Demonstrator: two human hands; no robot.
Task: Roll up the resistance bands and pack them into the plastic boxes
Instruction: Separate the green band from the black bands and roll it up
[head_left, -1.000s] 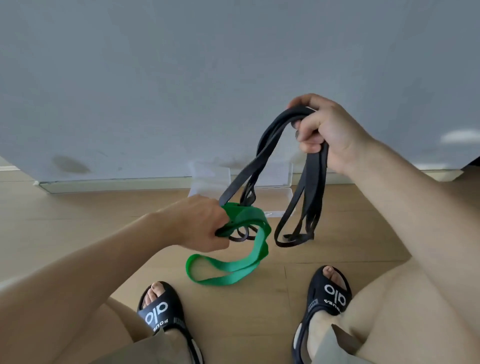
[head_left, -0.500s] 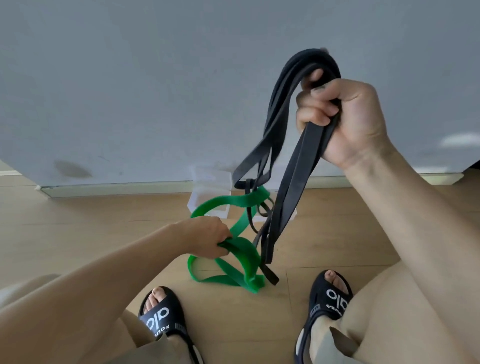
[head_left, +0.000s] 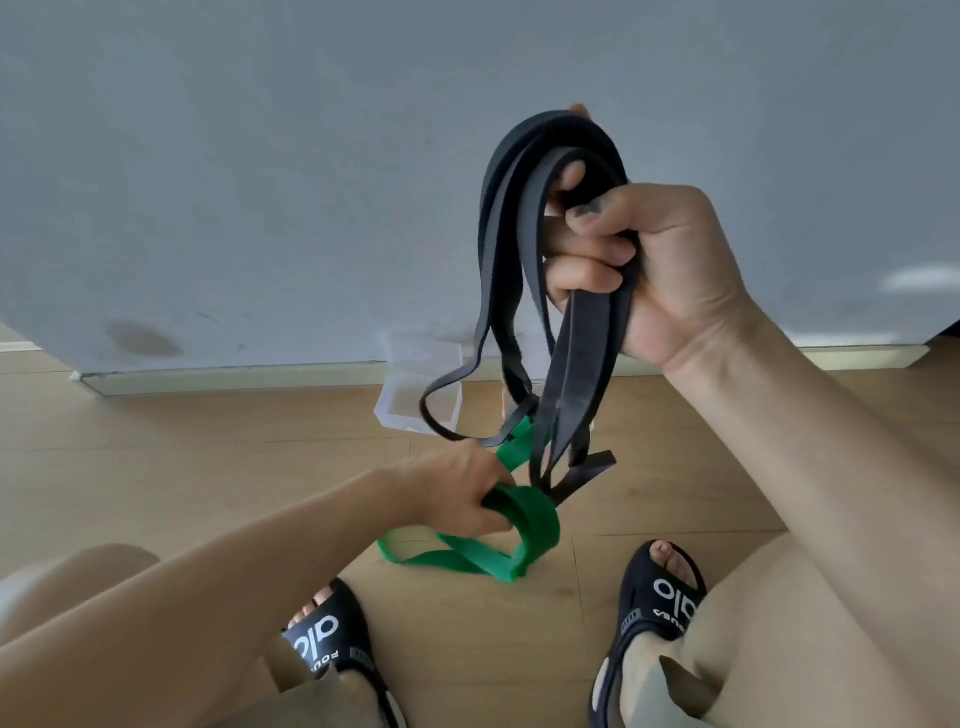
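— What have you got in each hand?

— My right hand is raised in front of the grey wall, fingers curled round a bunch of black bands whose loops hang down from my fist. My left hand is low, gripping the green band; part of it lies on the wooden floor.

— And the boxes?

— A clear plastic box stands on the floor at the foot of the wall, partly behind the hanging loops. My black sandals are near the lower edge.
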